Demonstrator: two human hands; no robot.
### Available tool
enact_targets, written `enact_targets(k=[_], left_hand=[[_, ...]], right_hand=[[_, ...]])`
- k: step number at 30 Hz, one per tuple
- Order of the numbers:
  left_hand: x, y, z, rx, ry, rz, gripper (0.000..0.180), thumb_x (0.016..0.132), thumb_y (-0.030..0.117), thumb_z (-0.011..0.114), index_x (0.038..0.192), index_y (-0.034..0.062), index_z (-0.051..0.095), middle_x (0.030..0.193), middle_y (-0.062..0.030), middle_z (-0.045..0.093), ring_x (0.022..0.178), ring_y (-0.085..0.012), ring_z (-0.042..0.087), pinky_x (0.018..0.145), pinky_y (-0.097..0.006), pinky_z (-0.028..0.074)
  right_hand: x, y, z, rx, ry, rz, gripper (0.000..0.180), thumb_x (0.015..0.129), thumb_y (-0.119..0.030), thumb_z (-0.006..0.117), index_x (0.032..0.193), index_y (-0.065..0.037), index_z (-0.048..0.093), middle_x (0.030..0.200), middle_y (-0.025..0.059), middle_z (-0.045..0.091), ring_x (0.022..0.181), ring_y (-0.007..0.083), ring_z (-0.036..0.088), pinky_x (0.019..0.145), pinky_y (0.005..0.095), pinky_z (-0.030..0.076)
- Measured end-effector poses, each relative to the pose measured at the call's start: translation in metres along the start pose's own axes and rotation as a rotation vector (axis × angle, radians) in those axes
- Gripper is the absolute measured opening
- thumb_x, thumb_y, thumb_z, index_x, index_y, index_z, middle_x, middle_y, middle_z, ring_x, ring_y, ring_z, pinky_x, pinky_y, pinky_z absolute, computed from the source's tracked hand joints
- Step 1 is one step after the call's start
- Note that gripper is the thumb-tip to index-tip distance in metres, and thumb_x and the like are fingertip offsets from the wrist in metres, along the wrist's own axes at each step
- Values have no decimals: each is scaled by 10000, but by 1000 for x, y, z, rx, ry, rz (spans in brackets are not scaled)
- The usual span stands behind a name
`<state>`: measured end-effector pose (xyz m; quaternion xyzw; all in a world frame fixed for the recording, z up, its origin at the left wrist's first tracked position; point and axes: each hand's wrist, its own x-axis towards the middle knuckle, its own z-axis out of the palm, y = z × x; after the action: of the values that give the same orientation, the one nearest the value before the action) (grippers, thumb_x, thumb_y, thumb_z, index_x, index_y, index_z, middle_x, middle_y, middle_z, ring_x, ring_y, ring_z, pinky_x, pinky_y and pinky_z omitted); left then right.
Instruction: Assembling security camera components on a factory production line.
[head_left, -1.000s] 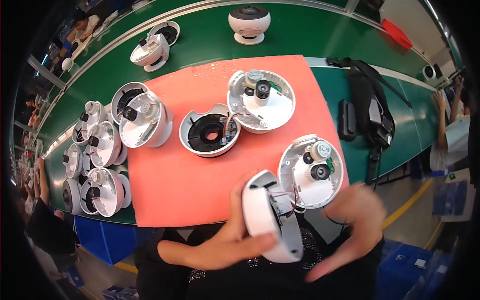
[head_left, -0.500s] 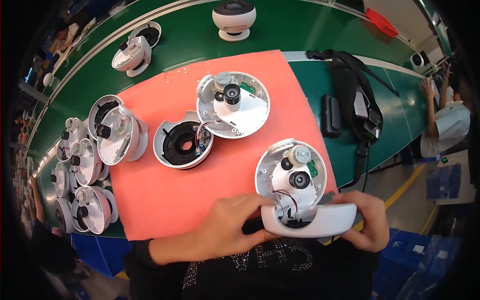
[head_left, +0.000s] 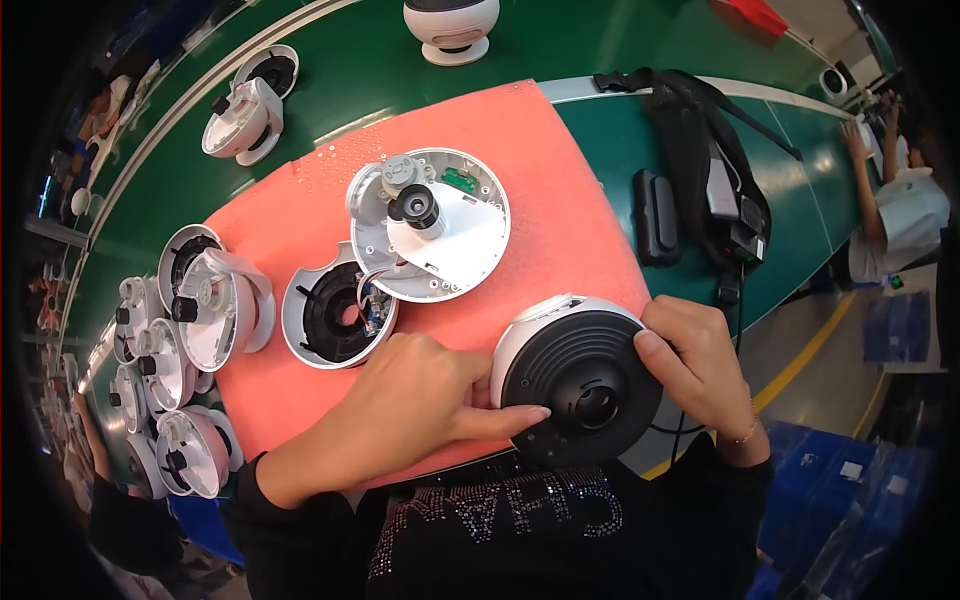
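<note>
A round white camera housing with a ridged black front cover (head_left: 585, 385) sits at the mat's near right edge, the cover over its front. My left hand (head_left: 425, 385) grips its left side, thumb pressed on the black face. On the right rim, my right hand (head_left: 693, 350) holds it with thumb in front and fingers behind. Further off on the pink mat (head_left: 560, 190) lies an open white camera shell (head_left: 465, 235) with a lens, a motor and a green board. Wires join it to a white-rimmed black cover (head_left: 322, 315) lying inside up. The inside of the held camera is hidden.
Several open camera units (head_left: 210, 310) crowd the left of the green table (head_left: 350, 60). One more open unit (head_left: 243, 120) and a closed white camera (head_left: 450, 28) stand at the back. A black strap bag (head_left: 715, 180) and a black case (head_left: 655, 217) lie right. A co-worker (head_left: 895, 205) is at far right.
The front cover, earlier held apart with its wired inside showing, now covers the housing, black face up. My hands moved up onto its sides. The view shifted slightly.
</note>
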<state>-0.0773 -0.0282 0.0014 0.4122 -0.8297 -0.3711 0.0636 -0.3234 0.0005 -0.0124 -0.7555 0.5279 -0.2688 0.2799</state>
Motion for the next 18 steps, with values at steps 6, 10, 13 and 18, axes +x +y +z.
enact_targets(k=[6, 10, 13, 18], left_hand=[[0, 0, 1, -62, -109, -42, 514, 738, 454, 615, 550, -23, 576, 421, -144, 457, 399, -301, 488, 436, -359, 398], [-3, -7, 5, -161, -88, -76, 513, 737, 446, 621, 558, -32, 575, 431, -150, 461, 404, -302, 487, 438, -357, 398], [-4, -9, 5, -215, -76, -105, 503, 733, 438, 632, 570, -35, 578, 442, -152, 470, 408, -293, 495, 438, -350, 396], [-3, -6, 2, -252, -113, -157, 485, 728, 431, 642, 591, -30, 584, 446, -137, 483, 413, -258, 511, 443, -330, 392]], right_hand=[[18, 6, -9, -55, -140, -45, 301, 832, -234, 500, 637, -7, 530, 538, 108, 469, 483, 245, 508, 446, 328, 379], [20, 5, -7, -60, -191, -29, 311, 826, -248, 512, 619, -15, 518, 528, 93, 474, 454, 231, 514, 433, 317, 385], [14, 6, -2, -115, -146, -78, 327, 827, -260, 515, 607, -18, 510, 514, 88, 468, 445, 226, 514, 426, 316, 383], [13, 3, -6, -227, -163, -67, 305, 783, -301, 580, 643, -35, 527, 595, 73, 503, 489, 216, 519, 450, 306, 386]])
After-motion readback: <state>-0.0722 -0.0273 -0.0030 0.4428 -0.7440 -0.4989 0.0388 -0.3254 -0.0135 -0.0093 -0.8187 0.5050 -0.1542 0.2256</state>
